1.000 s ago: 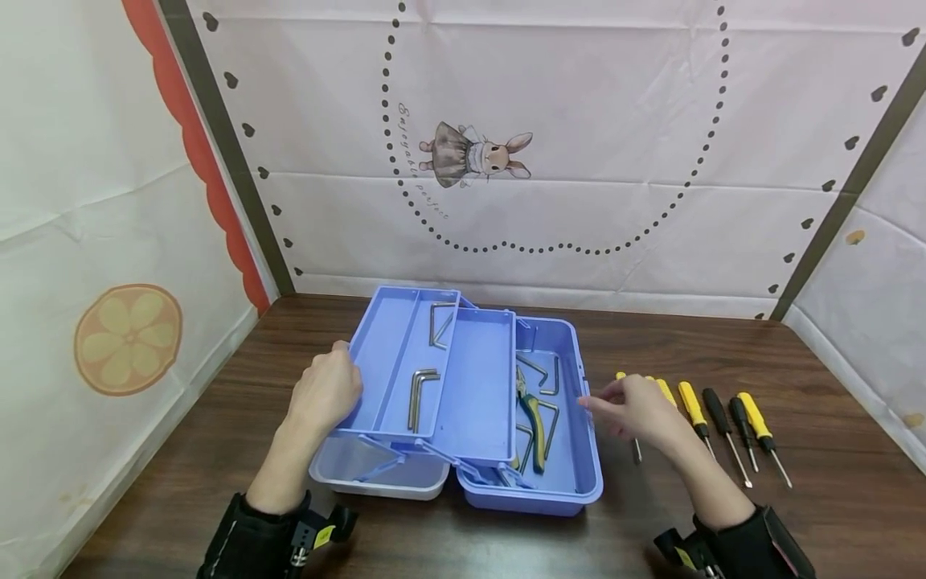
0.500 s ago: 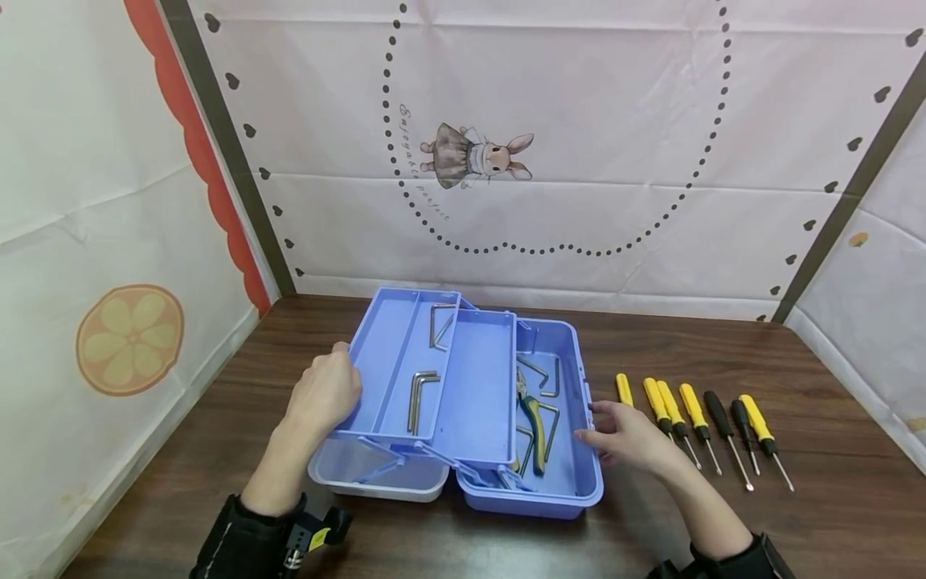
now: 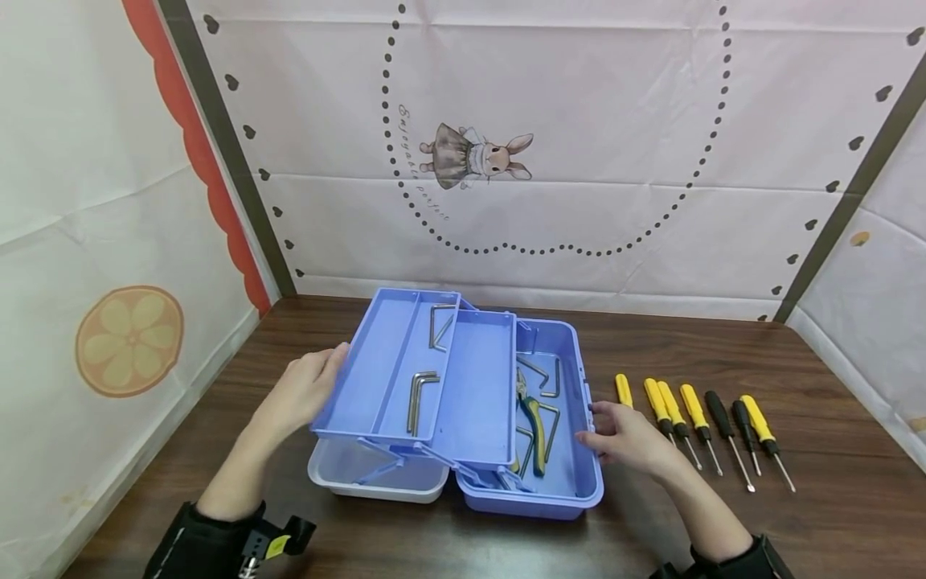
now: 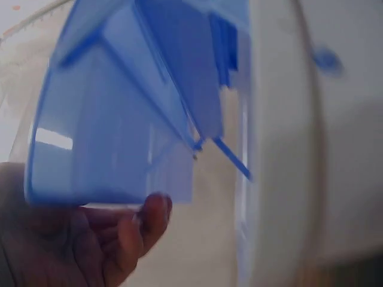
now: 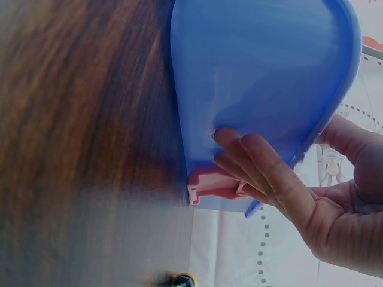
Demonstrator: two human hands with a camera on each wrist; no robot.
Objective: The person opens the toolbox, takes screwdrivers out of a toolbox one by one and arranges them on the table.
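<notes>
A blue toolbox (image 3: pixel 575 458) stands opened out, its upper tray (image 3: pixel 350 402) and middle tray (image 3: pixel 473 386) fanned to the left. My right hand (image 3: pixel 633 438) grips the box's right wall, thumb over the rim and fingers along the outside near a pink latch (image 5: pixel 215 184). My left hand (image 3: pixel 300 390) is at the upper tray's left edge; in the left wrist view its loosely bent fingers (image 4: pixel 128 239) lie beside the tray and pinch nothing visible. Hex keys (image 3: pixel 415 402) lie in the upper tray. Green-and-yellow pliers (image 3: pixel 537 434) and more hex keys (image 3: pixel 551 430) lie in the box.
Several screwdrivers with yellow or black handles (image 3: pixel 755 418) lie in a row on the wooden table (image 3: pixel 832 434) to the right; my right hand partly covers the leftmost. A translucent lid (image 3: pixel 383 478) lies under the trays. A printed cloth wall (image 3: pixel 600 145) encloses the table.
My right hand has moved left from above the screwdrivers onto the box's right wall. My left hand has drawn back leftward from the upper tray, uncovering its edge. The toolbox looks unmoved.
</notes>
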